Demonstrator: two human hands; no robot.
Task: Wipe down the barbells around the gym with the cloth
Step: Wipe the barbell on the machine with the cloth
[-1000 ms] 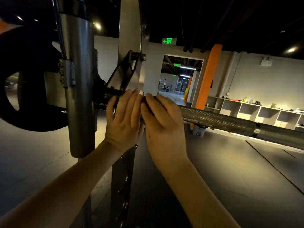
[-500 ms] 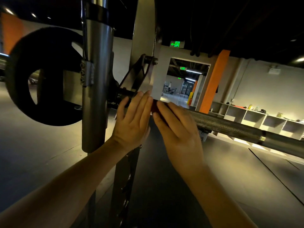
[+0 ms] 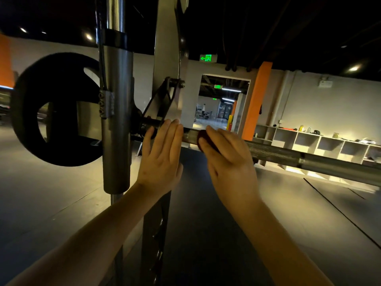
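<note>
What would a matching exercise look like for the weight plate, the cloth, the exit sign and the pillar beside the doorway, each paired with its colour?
Things:
1. weight plate
2. cloth
3. exit sign
4. pillar

Colours:
A. green
B. orange
C. black
D. dark red

Pairs: 1-C, 2-D, 3-A, 4-B

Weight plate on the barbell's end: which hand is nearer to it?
Left. The left hand is at the barbell just right of the upright, nearest the weight plate. The right hand holds the red cloth farther right along it.
</note>
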